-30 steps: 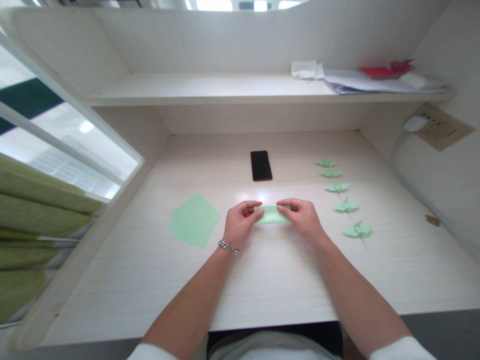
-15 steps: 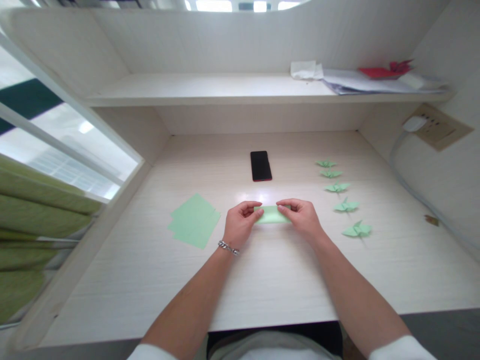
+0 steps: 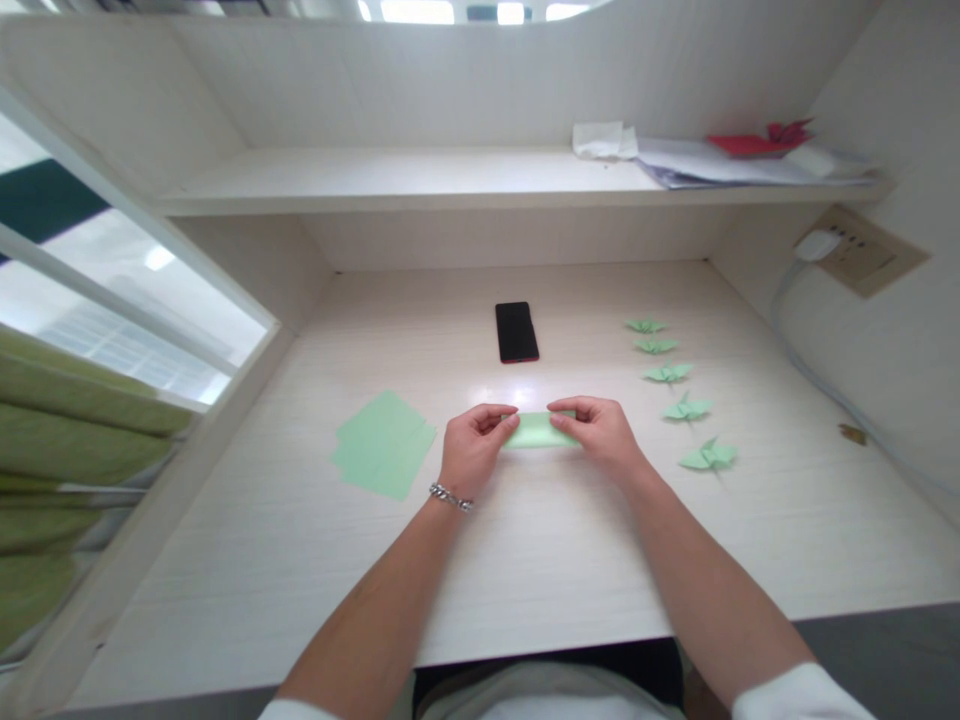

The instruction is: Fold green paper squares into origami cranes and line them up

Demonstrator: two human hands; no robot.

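Observation:
A light green sheet of paper, folded into a narrow rectangle, is held low over the desk between my two hands. My left hand pinches its left end between thumb and fingers; a chain bracelet circles that wrist. At the other end, my right hand grips the paper the same way, thumb on the near face. Fingertips of both hands cover part of the upper edge. Left of my hands lies a loose stack of green paper sheets. Several folded green paper cranes stand in a line on the right.
Beyond my hands a black phone lies flat on the desk. A shelf with papers and a white tissue spans the back. On the right wall, a plug with a cable sits in a socket. A small brown scrap is nearby.
The whole view has shifted slightly, so things appear a little further left. Both hands keep their pinch on the folded paper, with hardly any movement.

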